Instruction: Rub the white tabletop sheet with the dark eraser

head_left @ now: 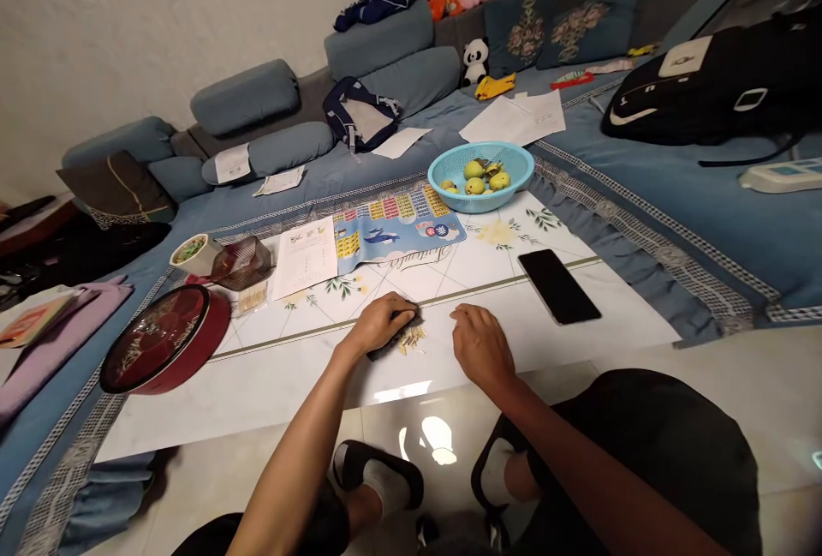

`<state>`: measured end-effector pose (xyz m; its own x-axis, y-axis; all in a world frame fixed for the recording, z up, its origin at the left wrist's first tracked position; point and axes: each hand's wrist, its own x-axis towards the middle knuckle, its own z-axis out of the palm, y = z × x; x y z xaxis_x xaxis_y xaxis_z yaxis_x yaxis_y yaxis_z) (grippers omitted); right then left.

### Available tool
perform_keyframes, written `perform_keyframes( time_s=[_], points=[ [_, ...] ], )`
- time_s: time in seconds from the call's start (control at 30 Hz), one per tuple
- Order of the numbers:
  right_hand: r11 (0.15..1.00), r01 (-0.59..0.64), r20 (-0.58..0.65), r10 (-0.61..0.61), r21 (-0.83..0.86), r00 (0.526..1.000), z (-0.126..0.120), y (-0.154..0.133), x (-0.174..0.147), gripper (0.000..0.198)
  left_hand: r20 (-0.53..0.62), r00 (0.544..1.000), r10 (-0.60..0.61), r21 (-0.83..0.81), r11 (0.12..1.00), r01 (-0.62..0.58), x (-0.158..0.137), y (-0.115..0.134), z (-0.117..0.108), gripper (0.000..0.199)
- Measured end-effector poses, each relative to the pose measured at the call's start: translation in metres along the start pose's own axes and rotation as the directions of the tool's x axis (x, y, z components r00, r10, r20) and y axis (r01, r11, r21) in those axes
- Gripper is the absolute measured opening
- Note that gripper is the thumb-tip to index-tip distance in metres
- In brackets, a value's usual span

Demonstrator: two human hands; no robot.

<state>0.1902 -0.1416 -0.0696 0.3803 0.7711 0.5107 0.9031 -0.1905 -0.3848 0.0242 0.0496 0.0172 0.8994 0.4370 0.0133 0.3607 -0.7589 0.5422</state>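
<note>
My left hand (384, 322) rests on the white table with its fingers curled; a dark patch shows under and beside it, and what the fingers hold is hidden. Right by it lies a small pile of pale, slim pieces that look like seed husks (412, 340). My right hand (483, 347) is closed at the table's front edge, to the right of the pile, thumb and fingers drawn together. Anything in that grip is too small or covered to make out. To its right a black phone (558, 286) lies flat.
A blue basket (438, 188) of green-yellow fruit stands at the back. Near it lie a printed mat (402, 235) and a paper sheet (306, 256). On the left are a round red box (160, 342), a brown mesh basket (242, 265) and a white pot (196, 256). A blue sofa (642, 222) surrounds the table.
</note>
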Motion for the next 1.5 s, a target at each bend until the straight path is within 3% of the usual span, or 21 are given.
perform_keyframes(
  time_s=[0.03, 0.1, 0.2, 0.27, 0.33, 0.4, 0.47, 0.53, 0.6, 0.67, 0.7, 0.77, 0.9, 1.0, 1.13, 1.2, 1.27, 1.33, 1.4, 1.5],
  points=[
    [1.0, -0.003, -0.002, 0.003, 0.003, 1.0, 0.0, 0.0, 0.0, 0.031, -0.04, 0.999, -0.018, -0.026, 1.0, 0.017, -0.012, -0.003, -0.005, 0.032],
    [1.0, -0.011, -0.001, 0.011, 0.008, 1.0, 0.001, 0.001, -0.001, 0.031, -0.196, 0.961, -0.195, -0.002, 0.98, 0.199, -0.04, -0.013, -0.015, 0.034],
    [1.0, -0.02, 0.008, 0.02, 0.011, 1.0, 0.003, 0.001, -0.001, 0.031, -0.364, 0.776, -0.515, 0.1, 0.807, 0.582, -0.077, -0.019, -0.009, 0.037],
    [1.0, -0.023, 0.01, 0.023, 0.013, 1.0, 0.003, 0.001, -0.001, 0.031, -0.395, 0.699, -0.595, 0.147, 0.71, 0.688, -0.083, -0.006, 0.013, 0.041],
    [1.0, -0.022, 0.01, 0.022, 0.016, 1.0, 0.003, 0.001, -0.001, 0.031, -0.396, 0.709, -0.584, 0.155, 0.719, 0.678, -0.07, 0.016, 0.04, 0.042],
    [1.0, -0.014, 0.01, 0.014, 0.017, 1.0, 0.001, 0.001, 0.0, 0.031, -0.368, 0.758, -0.539, 0.118, 0.781, 0.613, -0.048, 0.037, 0.058, 0.041],
    [1.0, -0.006, 0.009, 0.006, 0.016, 1.0, 0.0, 0.0, 0.0, 0.031, -0.33, 0.814, -0.478, 0.041, 0.854, 0.518, -0.03, 0.049, 0.06, 0.039],
    [1.0, -0.003, 0.008, 0.003, 0.017, 1.0, -0.001, 0.0, 0.0, 0.031, -0.327, 0.838, -0.437, -0.028, 0.891, 0.454, -0.03, 0.048, 0.05, 0.037],
    [1.0, -0.005, 0.011, 0.005, 0.018, 1.0, -0.001, 0.0, -0.001, 0.031, -0.368, 0.8, -0.474, -0.039, 0.868, 0.496, -0.048, 0.04, 0.038, 0.038],
    [1.0, -0.011, 0.015, 0.011, 0.013, 1.0, 0.0, -0.001, -0.001, 0.032, -0.396, 0.723, -0.566, 0.001, 0.788, 0.616, -0.073, 0.035, 0.032, 0.04],
    [1.0, -0.015, 0.015, 0.015, 0.009, 1.0, 0.001, -0.001, -0.001, 0.032, -0.393, 0.692, -0.605, 0.031, 0.744, 0.668, -0.084, 0.035, 0.035, 0.041],
    [1.0, -0.026, 0.014, 0.026, 0.007, 1.0, 0.001, -0.001, -0.001, 0.032, -0.38, 0.67, -0.637, 0.099, 0.693, 0.715, -0.093, 0.042, 0.049, 0.042],
    [0.999, -0.027, 0.02, 0.026, 0.018, 0.999, 0.0, -0.001, -0.001, 0.033, -0.382, 0.725, -0.573, 0.129, 0.744, 0.655, -0.06, 0.066, 0.078, 0.042],
    [1.0, -0.015, 0.015, 0.015, 0.015, 1.0, -0.002, -0.001, -0.001, 0.033, -0.349, 0.766, -0.541, -0.01, 0.819, 0.574, -0.039, 0.068, 0.07, 0.04],
    [1.0, -0.012, 0.003, 0.012, 0.016, 1.0, -0.003, -0.002, 0.0, 0.032, -0.422, 0.745, -0.516, -0.127, 0.848, 0.515, -0.073, 0.068, 0.057, 0.039],
    [1.0, -0.018, 0.002, 0.018, 0.011, 1.0, -0.002, -0.002, 0.0, 0.032, -0.404, 0.783, -0.472, -0.129, 0.877, 0.462, -0.098, 0.082, 0.069, 0.037],
    [1.0, -0.026, 0.002, 0.026, 0.011, 1.0, -0.002, -0.002, -0.001, 0.033, -0.321, 0.852, -0.413, -0.101, 0.91, 0.402, -0.108, 0.103, 0.091, 0.032],
    [0.999, -0.03, 0.002, 0.03, 0.021, 1.0, -0.002, -0.001, -0.002, 0.037, -0.247, 0.889, -0.385, -0.023, 0.92, 0.391, -0.1, 0.122, 0.111, 0.026],
    [0.999, -0.027, 0.007, 0.027, 0.032, 1.0, -0.002, 0.001, -0.002, 0.039, -0.214, 0.889, -0.404, 0.096, 0.897, 0.43, -0.079, 0.127, 0.117, 0.022],
    [0.999, -0.017, 0.007, 0.017, 0.032, 1.0, -0.002, 0.001, -0.002, 0.037, -0.236, 0.862, -0.45, 0.238, 0.833, 0.5, -0.049, 0.106, 0.099, 0.019]
  ],
)
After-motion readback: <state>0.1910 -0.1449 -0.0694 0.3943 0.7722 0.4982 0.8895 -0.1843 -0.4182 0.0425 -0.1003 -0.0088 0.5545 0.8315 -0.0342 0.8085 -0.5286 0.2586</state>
